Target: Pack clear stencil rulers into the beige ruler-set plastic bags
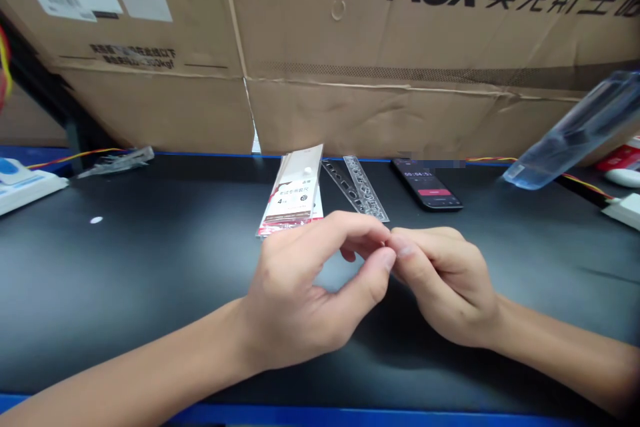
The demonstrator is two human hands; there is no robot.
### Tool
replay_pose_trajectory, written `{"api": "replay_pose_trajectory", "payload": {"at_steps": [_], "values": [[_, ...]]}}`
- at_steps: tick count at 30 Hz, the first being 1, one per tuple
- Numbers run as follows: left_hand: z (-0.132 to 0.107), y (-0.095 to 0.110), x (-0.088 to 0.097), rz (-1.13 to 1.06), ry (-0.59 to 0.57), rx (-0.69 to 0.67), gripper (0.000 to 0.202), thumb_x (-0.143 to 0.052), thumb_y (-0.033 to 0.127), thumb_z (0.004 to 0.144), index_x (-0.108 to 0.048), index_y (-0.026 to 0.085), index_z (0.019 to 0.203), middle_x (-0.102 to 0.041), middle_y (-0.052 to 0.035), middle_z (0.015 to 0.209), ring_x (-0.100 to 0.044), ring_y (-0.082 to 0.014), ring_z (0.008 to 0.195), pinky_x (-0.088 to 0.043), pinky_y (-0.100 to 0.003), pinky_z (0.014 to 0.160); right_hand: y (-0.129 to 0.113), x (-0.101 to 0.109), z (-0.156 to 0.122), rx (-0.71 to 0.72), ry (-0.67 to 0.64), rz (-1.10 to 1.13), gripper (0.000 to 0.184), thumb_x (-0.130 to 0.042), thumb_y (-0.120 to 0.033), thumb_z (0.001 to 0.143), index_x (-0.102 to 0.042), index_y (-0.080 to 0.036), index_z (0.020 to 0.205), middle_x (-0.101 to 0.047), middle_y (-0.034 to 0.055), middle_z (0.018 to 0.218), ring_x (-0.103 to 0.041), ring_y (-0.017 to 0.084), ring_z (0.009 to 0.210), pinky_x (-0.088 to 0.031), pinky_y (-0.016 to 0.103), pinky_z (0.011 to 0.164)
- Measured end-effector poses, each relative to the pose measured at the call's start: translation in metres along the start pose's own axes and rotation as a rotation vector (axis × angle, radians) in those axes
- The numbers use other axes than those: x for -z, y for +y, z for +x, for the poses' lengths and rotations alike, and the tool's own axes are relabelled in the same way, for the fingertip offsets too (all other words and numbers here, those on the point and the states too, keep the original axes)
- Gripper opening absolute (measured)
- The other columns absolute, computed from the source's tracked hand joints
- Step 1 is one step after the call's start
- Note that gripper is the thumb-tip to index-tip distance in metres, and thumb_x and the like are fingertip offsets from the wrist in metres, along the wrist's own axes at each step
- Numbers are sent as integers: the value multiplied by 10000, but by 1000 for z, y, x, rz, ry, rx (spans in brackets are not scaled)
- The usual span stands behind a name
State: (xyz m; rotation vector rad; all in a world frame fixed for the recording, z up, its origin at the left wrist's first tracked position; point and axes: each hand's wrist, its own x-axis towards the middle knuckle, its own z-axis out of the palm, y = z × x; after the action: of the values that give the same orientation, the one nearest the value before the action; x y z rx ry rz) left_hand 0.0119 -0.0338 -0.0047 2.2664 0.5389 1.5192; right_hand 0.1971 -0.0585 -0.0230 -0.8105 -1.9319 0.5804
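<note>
Along the far edge of the black desk (pixel 125 280), from left to right, lie a flat white-and-red card packet (pixel 293 190), two clear plastic stencil rulers (pixel 363 187) and a black smartphone showing a timer (pixel 425 183). Just in front of the packet and rulers, my left hand (pixel 295 287) and right hand (pixel 445 283) curl toward each other, fingertips (pixel 387 259) touching; I cannot tell whether they grasp anything.

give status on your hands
Left hand, right hand: fingertips touching over black bench, no held item visible. Packaged ruler set, clear stencil rulers ahead. Smartphone beyond.
</note>
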Motion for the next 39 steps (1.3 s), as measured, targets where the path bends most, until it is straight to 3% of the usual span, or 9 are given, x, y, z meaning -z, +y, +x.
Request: {"api": "replay_pose_trajectory", "payload": {"at_steps": [15,30,39], "values": [[1,-2,1,-89,-48,54,130,-713,67,816,-688,106,937,-749,14,792,-682,-53,675,-567,-120,686,1,0,-2,-21,-30,73,325,-385,-183,1038,-379,-205,714,-262,-46,648,-238,96,558,-250,268,509],[1,-1,3,-3,-56,108,63,-690,92,832,-689,149,859,-733,59,729,-659,-33,610,-538,-106,625,-2,-4,-2,-135,-62,62,355,-356,-258,1053,-350,-216,700,-242,-51,631,-216,105,534,-254,273,510],[1,-2,3,-104,-71,136,92,-700,81,810,-690,130,888,-747,13,760,-690,-73,647,-576,-151,654,0,-5,0,-177,-69,120,369,-353,-292,1060,-371,-209,701,-252,-53,625,-219,98,538,-248,266,511]]}}
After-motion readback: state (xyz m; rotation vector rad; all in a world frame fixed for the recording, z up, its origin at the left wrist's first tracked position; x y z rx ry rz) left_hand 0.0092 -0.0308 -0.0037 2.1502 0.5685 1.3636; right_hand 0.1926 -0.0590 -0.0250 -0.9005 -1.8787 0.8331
